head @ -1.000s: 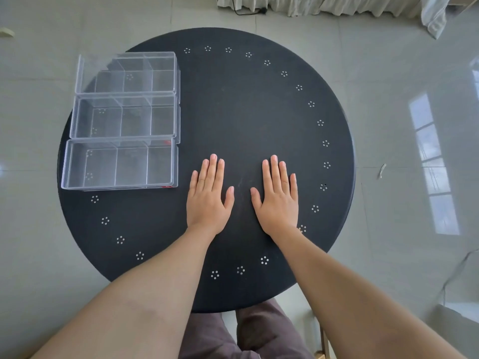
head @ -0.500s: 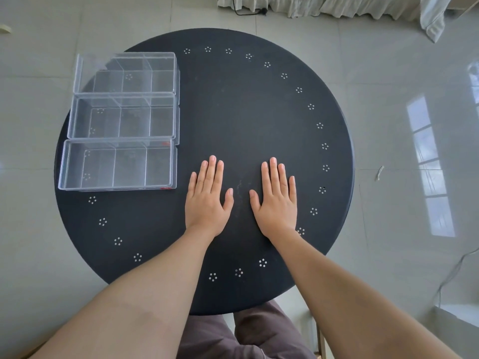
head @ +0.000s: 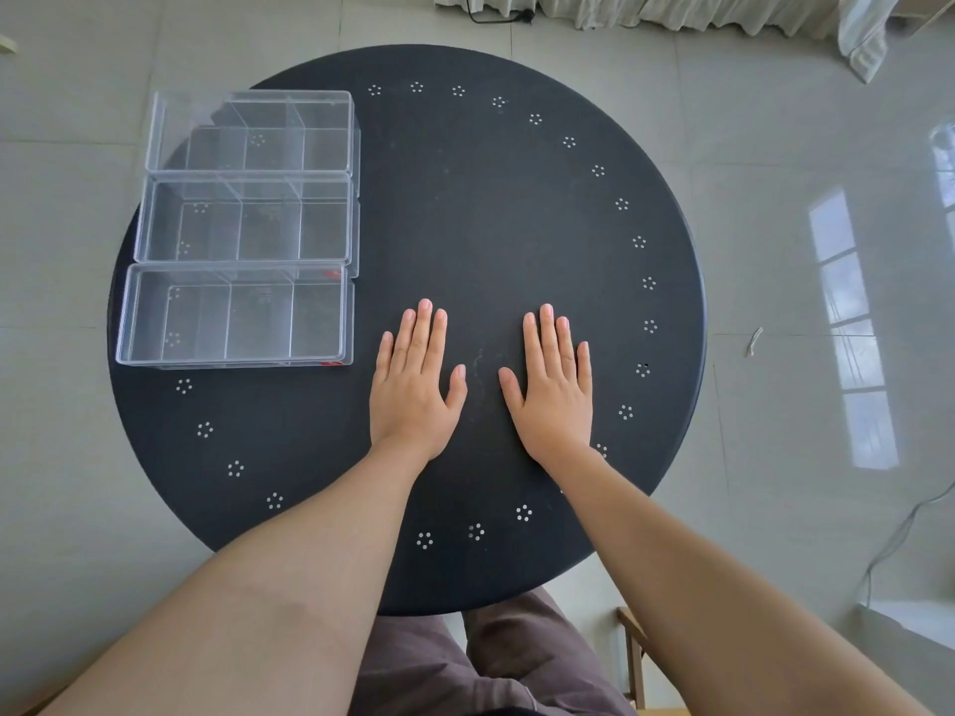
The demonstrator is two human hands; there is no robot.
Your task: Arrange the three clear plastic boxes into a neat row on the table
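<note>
Both hands, left (head: 413, 385) and right (head: 553, 390), are lying flat, fingers spread, holding nothing on the surface (head: 491, 209). Three boxes (head: 243, 219) are sitting touching in a row at its left.

Boxes (head: 243, 230) (left edge); bare table (head: 491, 209) elsewhere

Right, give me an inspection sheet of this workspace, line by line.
Surface: round black table, dotted ring near rim.
Job's things: far box, middle box, near box, clear, empty, lined up along the left edge.
Clutter: nothing seen on the table.
Grippers: left hand and right hand flat on the table, holding nothing.
Cables: black cable by the curtain.
Surroundings: glossy tiled floor.
</note>
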